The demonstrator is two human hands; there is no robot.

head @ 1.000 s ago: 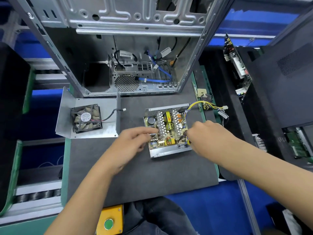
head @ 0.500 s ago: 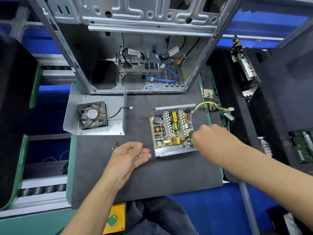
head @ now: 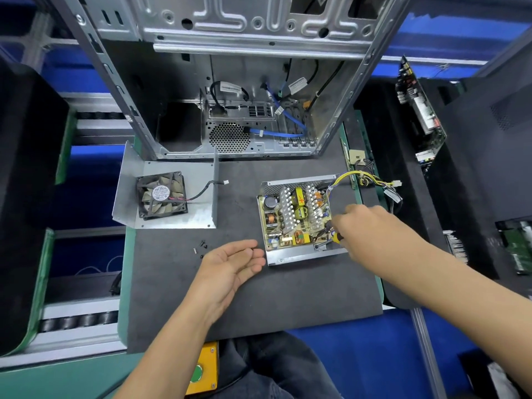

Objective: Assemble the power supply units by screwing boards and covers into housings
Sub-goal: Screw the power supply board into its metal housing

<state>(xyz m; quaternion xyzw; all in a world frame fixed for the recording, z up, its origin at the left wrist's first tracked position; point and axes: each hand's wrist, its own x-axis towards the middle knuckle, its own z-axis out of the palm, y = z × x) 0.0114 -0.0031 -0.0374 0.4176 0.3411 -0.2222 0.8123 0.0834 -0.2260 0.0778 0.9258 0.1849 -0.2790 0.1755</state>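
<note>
Head view: the left hand [head: 230, 267] has left the board [head: 296, 217] and now lies palm-up, fingers relaxed, at seven o'clock of the sheet-metal housing [head: 302, 256]. The right hand [head: 365, 228] grips a yellow-handled screwdriver [head: 335, 237] at its four-o'clock corner, so screwing looks underway. Loose dark screws [head: 201, 249] dot the matte foam surface [head: 259, 300].

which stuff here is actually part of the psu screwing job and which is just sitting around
In use for the job:
- circuit board in its metal housing
- screwdriver held by the right hand
- loose screws on the mat, near the open left hand
- cover with fan, probably next

Just lying about:
- computer case
- yellow button box
- boards at right
</note>
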